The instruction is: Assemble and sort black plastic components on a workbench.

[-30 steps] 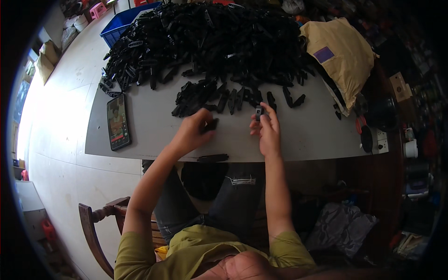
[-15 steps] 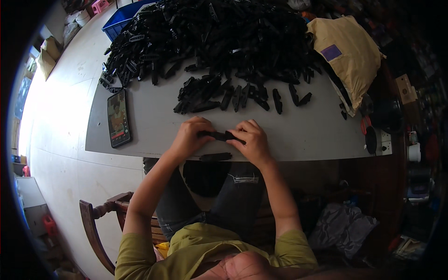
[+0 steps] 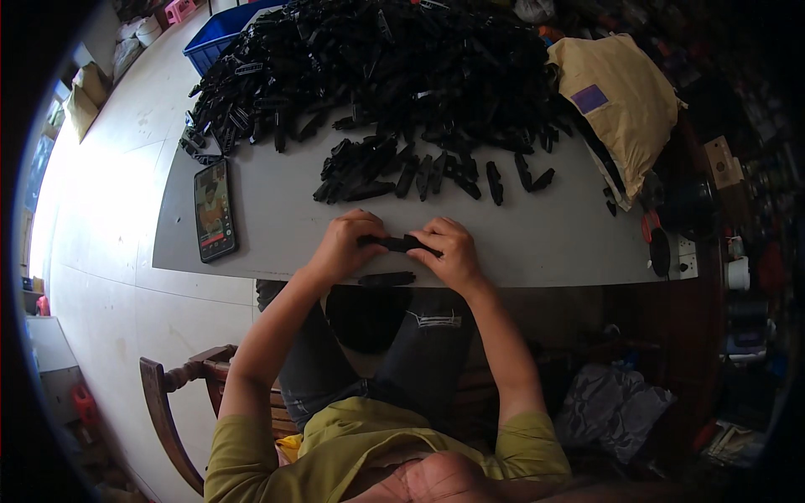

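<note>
Between my two hands, just above the table's near edge, lies a narrow black plastic part (image 3: 392, 244). My left hand (image 3: 348, 241) is closed on its left end, thumb and fingers pinching it. At its right end my right hand (image 3: 450, 251) pinches too; whether this is one part or two pieces joined, I cannot tell. Another long black part (image 3: 386, 279) lies along the table's edge, below my hands. Beyond them a small heap of similar black parts (image 3: 356, 168) rests on the grey table (image 3: 277, 226), with several single ones (image 3: 495, 182) to its right.
A large pile of black parts (image 3: 386, 75) covers the far side. A blue bin (image 3: 210, 42) stands behind it at left. A phone (image 3: 215, 211) with a lit screen lies at the left. To the right are a tan sack (image 3: 625, 101) and red-handled scissors (image 3: 651, 226).
My hands keep their pinch on the black part, with hardly any movement. The whole view has shifted slightly, and the picture on the phone screen differs.
</note>
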